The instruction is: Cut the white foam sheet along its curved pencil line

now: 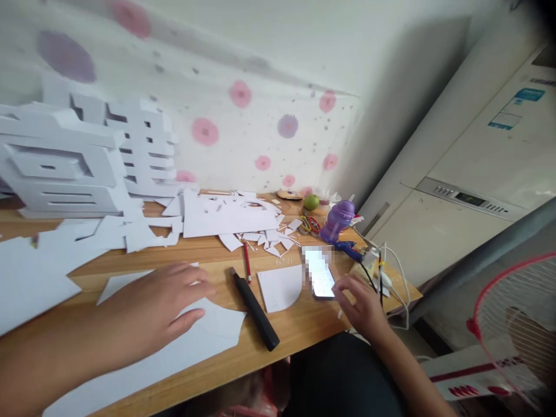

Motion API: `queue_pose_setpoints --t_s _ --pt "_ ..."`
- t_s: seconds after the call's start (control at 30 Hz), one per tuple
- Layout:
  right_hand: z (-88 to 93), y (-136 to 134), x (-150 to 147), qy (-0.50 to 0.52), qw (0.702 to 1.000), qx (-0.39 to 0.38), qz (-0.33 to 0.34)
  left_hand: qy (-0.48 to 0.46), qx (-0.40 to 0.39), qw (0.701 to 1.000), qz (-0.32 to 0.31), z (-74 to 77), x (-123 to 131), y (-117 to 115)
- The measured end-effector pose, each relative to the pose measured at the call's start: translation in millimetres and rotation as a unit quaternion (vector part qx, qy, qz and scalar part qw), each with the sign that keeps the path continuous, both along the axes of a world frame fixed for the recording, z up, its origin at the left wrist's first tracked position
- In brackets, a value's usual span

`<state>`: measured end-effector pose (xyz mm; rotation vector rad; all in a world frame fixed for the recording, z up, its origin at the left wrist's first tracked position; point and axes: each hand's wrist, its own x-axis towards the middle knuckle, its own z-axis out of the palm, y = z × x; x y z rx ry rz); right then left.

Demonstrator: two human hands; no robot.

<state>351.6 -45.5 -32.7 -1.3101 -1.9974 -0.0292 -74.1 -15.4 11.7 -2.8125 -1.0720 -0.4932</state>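
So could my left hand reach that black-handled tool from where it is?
Probably yes: the black-handled tool lies on the table just right of your left hand, with only a flat white sheet between them and nothing lying across the handle.

Purple bottle (339, 220) near a green fruit (311, 202)

A phone (323, 279) is lying face up at five o'clock from the view's centre, its screen glowing white, its length running from eleven to five. A large white sheet (212, 330) is lying flat at the phone's eight o'clock, partly hidden, its near edge slanting toward two.
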Motion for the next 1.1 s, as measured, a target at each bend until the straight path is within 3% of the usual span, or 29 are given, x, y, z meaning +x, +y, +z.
queue_pose_setpoints --t_s 0.13,0.2,0.33,0.47,0.53,0.6,0.67,0.77,0.83,0.97,1.03,1.1 --pt "26.6 -13.9 -58.7 -0.133 0.976 -0.153 0.086 0.006 0.052 0.993 0.11 -31.0 -52.7 -47.8" --pt "32.6 -19.8 -92.1 -0.178 0.959 -0.2 0.093 0.018 0.047 0.985 0.164 -47.5 -67.8 -72.6" --pt "27.3 -23.5 -144.2 -0.245 0.938 -0.24 0.044 0.035 0.036 0.974 0.219 -73.2 -76.3 -109.0" --pt "11.2 -20.3 -162.9 -0.229 0.945 -0.232 0.029 0.023 0.027 0.976 0.216 -89.5 -71.1 -123.3" --pt "5.6 -15.0 -160.6 -0.163 0.961 -0.219 0.028 0.008 0.039 0.974 0.221 -95.0 -69.7 -126.0" --pt "4.0 -4.9 -153.1 -0.033 0.975 -0.219 0.019 -0.005 0.05 0.976 0.212 -98.5 -70.0 -128.9" --pt "6.1 9.4 -142.9 0.128 0.965 -0.229 0.008 -0.018 0.059 0.977 0.203 -99.6 -69.8 -134.1" --pt "12.7 30.8 -130.0 0.233 0.941 -0.246 -0.001 -0.045 0.066 0.975 0.206 -97.3 -63.6 -145.9" --pt "17.4 38.8 -126.4 0.319 0.908 -0.269 0.017 -0.089 0.069 0.972 0.205 -94.7 -56.2 -154.1" --pt "28.4 33.5 -128.0 0.518 0.802 -0.281 0.099 -0.146 0.078 0.971 0.173 -91.1 -48.6 -162.9" --pt "36.1 23.1 -128.2 0.568 0.765 -0.264 0.149 -0.124 0.078 0.976 0.16 -90.8 -51.2 -163.4" --pt "44.0 10.9 -125.5 0.583 0.753 -0.244 0.182 -0.098 0.074 0.979 0.162 -90.9 -54.2 -162.9"
